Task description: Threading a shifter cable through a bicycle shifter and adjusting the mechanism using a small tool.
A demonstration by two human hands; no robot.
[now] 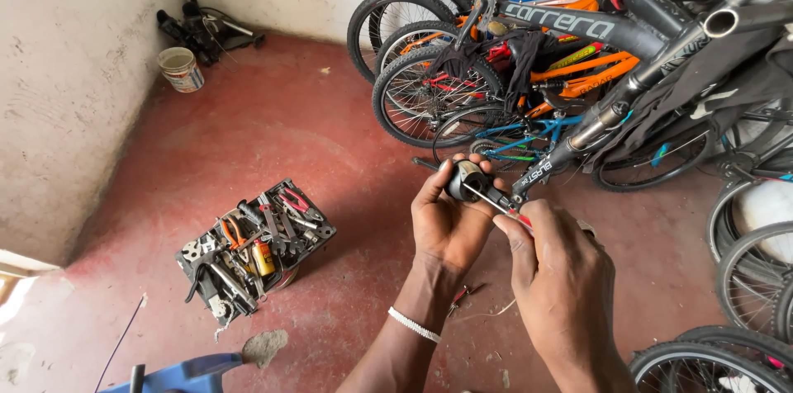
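Observation:
My left hand is closed round a small black round bicycle part, held up in front of me. My right hand grips a thin tool with a metal shaft and a red handle end, its tip set against the black part. A white band sits on my left wrist. Both hands are close together above the red floor, just in front of the fork end of a dark grey bicycle.
An open toolbox with pliers, wrenches and a small yellow can stands on the red floor at lower left. Several bicycles lean at the right and back. A white bucket stands by the left wall. A blue object lies at the bottom edge.

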